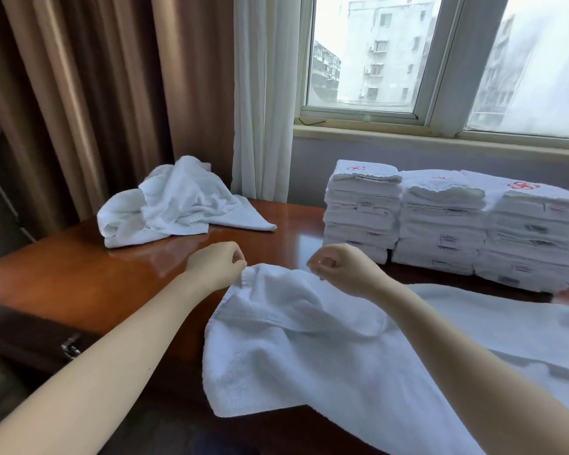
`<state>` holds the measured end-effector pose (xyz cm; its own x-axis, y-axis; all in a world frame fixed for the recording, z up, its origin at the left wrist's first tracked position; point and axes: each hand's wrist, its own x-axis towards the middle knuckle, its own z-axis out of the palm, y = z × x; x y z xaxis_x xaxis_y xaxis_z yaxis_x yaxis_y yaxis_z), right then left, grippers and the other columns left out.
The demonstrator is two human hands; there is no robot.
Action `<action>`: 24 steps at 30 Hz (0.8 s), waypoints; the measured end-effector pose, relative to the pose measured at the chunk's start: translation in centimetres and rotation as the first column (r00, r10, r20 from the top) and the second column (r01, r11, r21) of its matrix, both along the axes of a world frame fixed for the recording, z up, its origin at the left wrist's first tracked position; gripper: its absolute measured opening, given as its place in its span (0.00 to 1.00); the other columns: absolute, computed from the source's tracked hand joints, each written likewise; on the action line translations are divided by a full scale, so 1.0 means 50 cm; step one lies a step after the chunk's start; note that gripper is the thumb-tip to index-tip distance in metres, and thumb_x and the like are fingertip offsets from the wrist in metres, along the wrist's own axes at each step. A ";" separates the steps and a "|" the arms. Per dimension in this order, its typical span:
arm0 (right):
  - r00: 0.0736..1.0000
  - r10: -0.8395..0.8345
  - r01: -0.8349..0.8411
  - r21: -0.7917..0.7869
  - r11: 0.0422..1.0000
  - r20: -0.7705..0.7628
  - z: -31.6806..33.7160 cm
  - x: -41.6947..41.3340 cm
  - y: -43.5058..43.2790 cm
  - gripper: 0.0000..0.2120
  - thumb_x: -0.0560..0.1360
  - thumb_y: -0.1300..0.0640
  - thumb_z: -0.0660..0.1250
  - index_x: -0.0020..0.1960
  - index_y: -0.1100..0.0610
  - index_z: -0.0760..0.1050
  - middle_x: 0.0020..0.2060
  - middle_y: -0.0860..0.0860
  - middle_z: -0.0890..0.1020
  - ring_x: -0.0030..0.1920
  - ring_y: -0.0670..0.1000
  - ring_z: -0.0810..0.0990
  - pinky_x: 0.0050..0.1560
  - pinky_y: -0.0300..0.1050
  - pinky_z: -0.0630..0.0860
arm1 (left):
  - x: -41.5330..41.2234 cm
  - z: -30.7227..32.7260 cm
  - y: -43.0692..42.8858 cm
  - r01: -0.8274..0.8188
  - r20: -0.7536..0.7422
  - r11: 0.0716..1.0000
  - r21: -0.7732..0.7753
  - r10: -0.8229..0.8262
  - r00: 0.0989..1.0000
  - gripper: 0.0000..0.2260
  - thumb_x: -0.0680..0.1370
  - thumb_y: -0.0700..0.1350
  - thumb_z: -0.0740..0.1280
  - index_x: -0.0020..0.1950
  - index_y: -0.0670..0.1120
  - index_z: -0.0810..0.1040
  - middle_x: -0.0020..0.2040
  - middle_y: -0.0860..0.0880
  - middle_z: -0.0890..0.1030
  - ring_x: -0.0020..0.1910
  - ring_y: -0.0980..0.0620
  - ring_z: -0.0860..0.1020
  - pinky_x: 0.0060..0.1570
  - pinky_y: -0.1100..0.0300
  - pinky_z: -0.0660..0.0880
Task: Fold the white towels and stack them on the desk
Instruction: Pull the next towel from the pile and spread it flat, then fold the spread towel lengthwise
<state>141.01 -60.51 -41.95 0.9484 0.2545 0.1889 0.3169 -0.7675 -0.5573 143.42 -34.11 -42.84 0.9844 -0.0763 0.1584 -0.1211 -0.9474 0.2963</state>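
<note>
The glossy red-brown desk (79, 277) carries a crumpled heap of white towels (174, 205) at its far left corner, three stacks of folded towels (440, 224) along its far right edge, and an open towel (309, 356) draped over its near edge.

left hand (219, 262) pinches towel (309, 349) top edge, left corner | right hand (340, 267) pinches same edge, right | towel drapes over desk (79, 274) front | 3 folded stacks (447, 221) right rear | crumpled towels (174, 201) left rear
</note>
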 end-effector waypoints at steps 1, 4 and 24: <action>1.000 -0.013 0.013 -0.006 1.000 0.019 -0.004 0.006 0.013 0.06 0.76 0.52 0.65 0.48 0.47 0.82 0.40 0.42 0.81 0.43 0.46 0.79 0.43 0.44 0.77 | 0.003 -0.008 0.004 -0.011 -0.019 1.000 0.004 0.011 1.000 0.06 0.79 0.51 0.61 0.49 0.55 0.77 0.43 0.59 0.76 0.44 0.57 0.76 0.36 0.60 0.67; 1.000 -0.001 0.001 -0.033 0.999 0.019 -0.020 0.023 0.046 0.11 0.77 0.54 0.64 0.56 0.48 0.81 0.48 0.42 0.80 0.51 0.46 0.79 0.49 0.42 0.74 | 0.008 -0.026 0.008 -0.025 -0.068 1.000 -0.010 0.024 0.997 0.08 0.80 0.52 0.60 0.52 0.54 0.78 0.48 0.58 0.78 0.49 0.54 0.77 0.43 0.57 0.72; 1.000 0.014 -0.014 0.173 0.985 0.002 -0.054 0.086 0.073 0.13 0.74 0.62 0.66 0.54 0.47 0.79 0.37 0.37 0.77 0.36 0.35 0.75 0.38 0.32 0.67 | 0.069 -0.052 0.023 -0.024 0.081 0.669 -0.743 0.125 0.989 0.05 0.80 0.46 0.65 0.46 0.46 0.74 0.41 0.52 0.76 0.41 0.54 0.75 0.41 0.63 0.70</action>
